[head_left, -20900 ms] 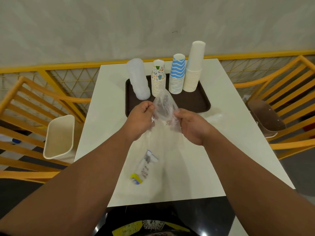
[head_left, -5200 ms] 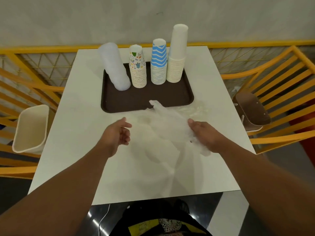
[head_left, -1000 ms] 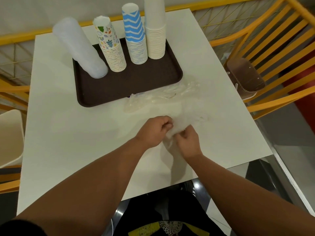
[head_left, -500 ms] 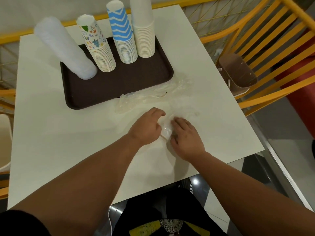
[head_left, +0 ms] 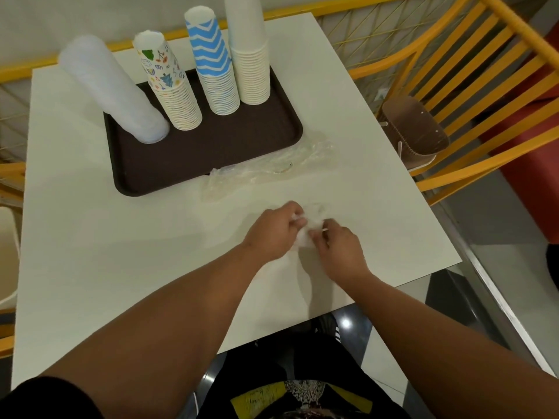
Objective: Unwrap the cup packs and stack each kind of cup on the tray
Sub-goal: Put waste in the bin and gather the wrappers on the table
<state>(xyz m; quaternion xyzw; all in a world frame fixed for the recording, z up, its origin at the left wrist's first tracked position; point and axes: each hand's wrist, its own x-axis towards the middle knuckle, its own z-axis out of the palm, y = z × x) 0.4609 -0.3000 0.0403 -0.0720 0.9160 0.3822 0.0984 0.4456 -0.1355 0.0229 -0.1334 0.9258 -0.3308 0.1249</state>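
Observation:
A dark brown tray holds several cup stacks: clear plastic cups leaning left, colourful patterned cups, blue zigzag cups and tall plain white cups. Near the table's front right, my left hand and my right hand pinch a small crumpled wad of clear plastic wrap between them. Another loose clear wrapper lies flat on the table just below the tray's near right corner.
The white table ends close to my right hand. Yellow wooden chairs stand on both sides; the right one holds a brown paper box. A yellow railing runs behind the table. A cream bin shows at the left edge.
Over the last second my hands pressed the wrap flat on the table, then bunched it into a tight wad. The view has shifted closer to the tray.

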